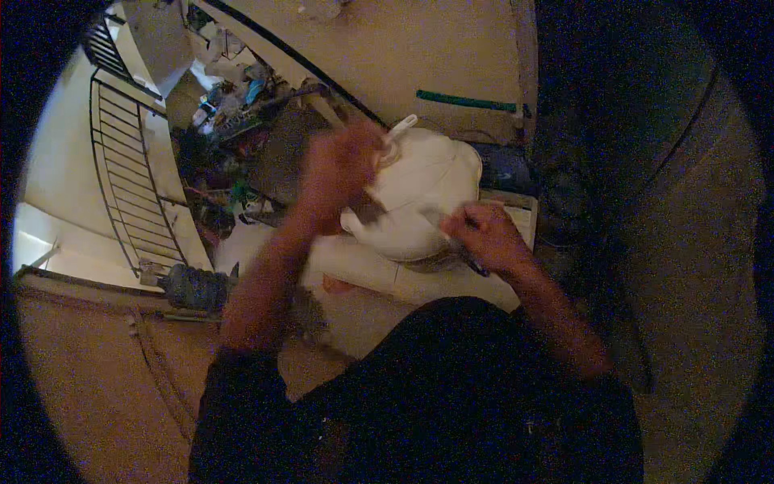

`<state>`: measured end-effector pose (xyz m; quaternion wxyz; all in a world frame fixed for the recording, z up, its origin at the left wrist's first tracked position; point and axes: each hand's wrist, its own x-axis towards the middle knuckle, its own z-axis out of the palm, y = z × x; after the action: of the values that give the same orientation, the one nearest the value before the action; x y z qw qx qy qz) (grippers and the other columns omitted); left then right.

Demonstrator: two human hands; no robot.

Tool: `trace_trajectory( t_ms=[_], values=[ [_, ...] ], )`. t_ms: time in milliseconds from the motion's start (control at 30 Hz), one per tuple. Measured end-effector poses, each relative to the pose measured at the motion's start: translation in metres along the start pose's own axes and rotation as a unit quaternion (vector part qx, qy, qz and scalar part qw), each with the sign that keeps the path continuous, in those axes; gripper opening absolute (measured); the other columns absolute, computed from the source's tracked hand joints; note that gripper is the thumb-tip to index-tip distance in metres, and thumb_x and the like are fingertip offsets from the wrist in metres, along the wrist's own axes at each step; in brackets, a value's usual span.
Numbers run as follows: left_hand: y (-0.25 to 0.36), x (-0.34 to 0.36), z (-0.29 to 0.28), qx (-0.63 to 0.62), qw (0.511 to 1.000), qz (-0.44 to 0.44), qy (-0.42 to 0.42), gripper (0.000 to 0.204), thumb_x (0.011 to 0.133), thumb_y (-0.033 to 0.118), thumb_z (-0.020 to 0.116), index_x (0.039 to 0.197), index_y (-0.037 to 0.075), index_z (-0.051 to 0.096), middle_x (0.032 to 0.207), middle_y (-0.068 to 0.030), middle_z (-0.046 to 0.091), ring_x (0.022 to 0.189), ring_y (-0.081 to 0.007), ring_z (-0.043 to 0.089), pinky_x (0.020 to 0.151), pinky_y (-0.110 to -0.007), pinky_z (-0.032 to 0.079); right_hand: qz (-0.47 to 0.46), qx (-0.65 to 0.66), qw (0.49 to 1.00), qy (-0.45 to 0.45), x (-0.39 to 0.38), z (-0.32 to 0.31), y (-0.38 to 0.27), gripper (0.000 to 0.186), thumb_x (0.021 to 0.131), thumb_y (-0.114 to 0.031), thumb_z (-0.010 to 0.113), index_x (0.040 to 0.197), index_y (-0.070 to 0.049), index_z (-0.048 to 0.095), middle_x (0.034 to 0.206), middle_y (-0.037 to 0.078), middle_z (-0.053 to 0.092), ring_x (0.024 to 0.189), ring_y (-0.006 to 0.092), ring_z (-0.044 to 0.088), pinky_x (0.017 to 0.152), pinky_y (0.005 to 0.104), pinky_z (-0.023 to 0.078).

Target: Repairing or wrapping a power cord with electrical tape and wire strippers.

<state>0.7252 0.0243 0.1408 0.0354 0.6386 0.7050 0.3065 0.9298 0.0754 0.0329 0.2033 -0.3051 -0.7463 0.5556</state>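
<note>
A white, rounded object (pixel 427 181) with curved lines across its top lies in front of me; its kind is unclear in the dim light. A pale strip with a rounded end (pixel 403 124) sticks up at its far left edge. My left hand (pixel 343 165), smeared by motion, is over the left side of the white object. Its fingers cannot be made out. My right hand (pixel 488 235) is closed at the near right edge, around a slim dark-handled tool (pixel 479 265). The tool's other end is blurred against the white surface.
Beneath the white object is a pale, low surface (pixel 363 266). A heap of mixed items (pixel 234 113) lies at the far left, beside a black metal railing (pixel 121 153). A large dark bottle (pixel 193 288) lies at left. A green strip (pixel 466 102) is beyond.
</note>
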Motion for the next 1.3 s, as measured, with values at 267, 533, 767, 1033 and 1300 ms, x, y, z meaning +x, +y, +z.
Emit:
trace_trajectory(
  t_ms=[267,533,767,1033,1300],
  values=[
    [0.013,0.044,-0.039,-0.031,0.984,-0.074,-0.157,0.042,0.089,0.040,0.045,0.082,0.003,0.062,0.056,-0.0015,0.051,0.049,-0.0099,0.047,0.046,-0.027,0.039,0.003,0.049,0.991,0.125,-0.006,-0.011,0.033,0.025,0.083,-0.024,0.058,0.076,-0.001,0.061,0.066,0.004,0.058,0.062,0.0115,0.053,0.059,0.0277,0.044],
    [-0.003,0.014,-0.026,-0.219,0.910,-0.214,-0.280,0.032,0.088,0.035,0.048,0.093,0.006,0.060,0.060,-0.0012,0.055,0.052,-0.0105,0.053,0.046,-0.024,0.043,-0.047,0.107,0.984,0.132,-0.011,-0.026,0.024,0.016,0.086,-0.020,0.057,0.081,-0.005,0.057,0.070,0.000,0.057,0.064,0.0064,0.052,0.061,0.0245,0.045],
    [-0.030,-0.029,0.001,-0.213,0.911,-0.255,-0.245,0.032,0.087,0.035,0.052,0.090,0.003,0.059,0.063,-0.0006,0.056,0.055,-0.0086,0.051,0.049,-0.024,0.040,0.004,0.173,0.978,0.114,0.001,-0.016,0.033,0.015,0.086,-0.019,0.056,0.090,-0.005,0.055,0.079,-0.001,0.057,0.072,0.0072,0.053,0.064,0.0239,0.045],
    [-0.064,-0.038,0.002,-0.225,0.933,-0.242,-0.142,0.033,0.084,0.039,0.055,0.097,0.008,0.058,0.064,0.0004,0.055,0.054,-0.0077,0.052,0.045,-0.024,0.041,-0.096,-0.018,0.982,0.163,0.031,-0.040,-0.005,0.019,0.085,-0.022,0.057,0.088,-0.003,0.059,0.085,0.007,0.063,0.081,0.0147,0.057,0.073,0.0292,0.046],
    [-0.057,-0.031,-0.025,-0.296,0.918,-0.223,-0.139,0.040,0.081,0.039,0.059,0.096,0.001,0.058,0.067,-0.0021,0.055,0.055,-0.0083,0.049,0.046,-0.024,0.040,-0.136,-0.268,0.910,0.287,0.055,-0.048,-0.044,0.018,0.080,-0.021,0.061,0.085,-0.004,0.058,0.083,0.009,0.061,0.075,0.0174,0.058,0.068,0.0308,0.047]
  ],
)
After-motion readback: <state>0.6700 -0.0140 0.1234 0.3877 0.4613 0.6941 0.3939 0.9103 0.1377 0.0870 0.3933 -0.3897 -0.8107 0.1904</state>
